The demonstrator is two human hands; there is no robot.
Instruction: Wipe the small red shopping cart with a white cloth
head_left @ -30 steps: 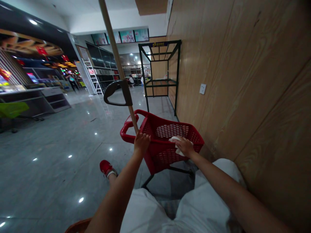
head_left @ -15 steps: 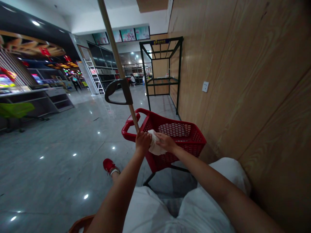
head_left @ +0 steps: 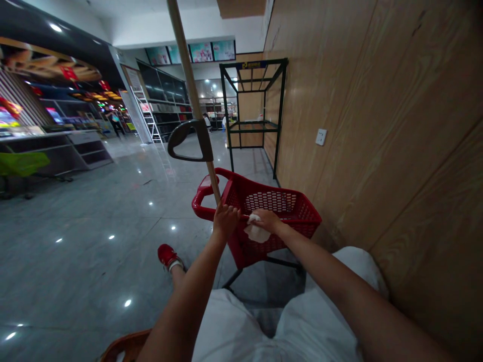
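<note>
My left hand [head_left: 225, 221] is closed round the lower visible part of a long wooden pole [head_left: 185, 60], which slants up and out of the top of the view. A dark loop-shaped handle [head_left: 207, 142] sits on the pole above that hand. In my right hand [head_left: 267, 221], pinched between the fingers, is a crumpled white cloth [head_left: 258, 233] that hangs by the cart's near side. Both hands are in front of a red shopping cart [head_left: 238, 247]. A thin pale line shows between the hands; what it is I cannot make out.
A wood-panelled wall [head_left: 347, 100] with a socket [head_left: 321, 137] runs along the right. Beyond the cart stands a dark metal rack [head_left: 279, 115]. A green cart [head_left: 22, 163] and a counter [head_left: 88, 148] are at left. An orange-brown basket or seat edge [head_left: 123, 344] shows at bottom left.
My right hand has moved right with the cloth, away from my left hand, and the cloth hangs more loosely. My left hand still grips the pole.
</note>
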